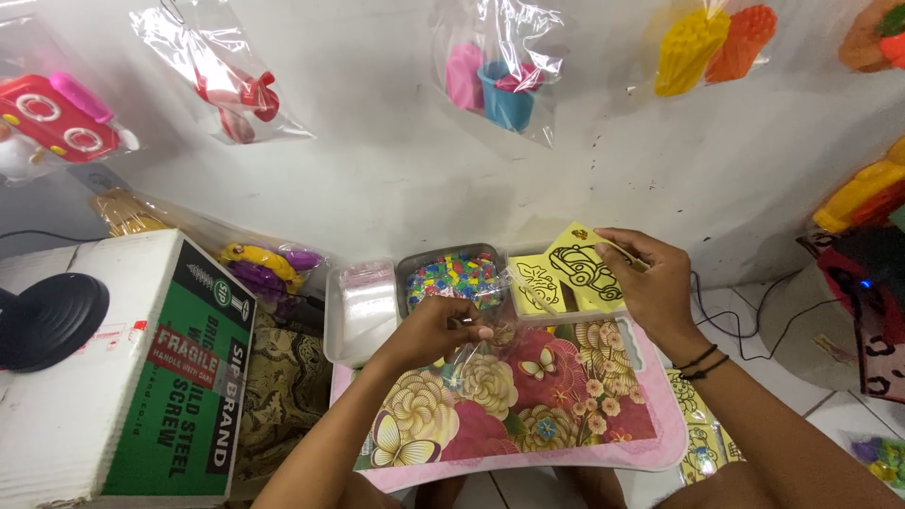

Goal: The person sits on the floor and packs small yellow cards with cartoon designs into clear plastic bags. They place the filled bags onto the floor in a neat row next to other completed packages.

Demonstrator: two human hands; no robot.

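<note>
The right hand (657, 283) pinches a yellow card (583, 269) by its upper right edge, tilted over the card stack; the left hand (436, 332), just left and nearer, grips a clear plastic bag (481, 347) over the floral tray (528, 396)

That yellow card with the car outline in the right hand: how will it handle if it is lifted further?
The yellow card looks thin and flat, so probably light and a bit bendy. The right hand pinches it at the upper edge only, so it may droop or flap. Its surface looks smooth, perhaps slippery against the stack of yellow cards beneath.
</note>
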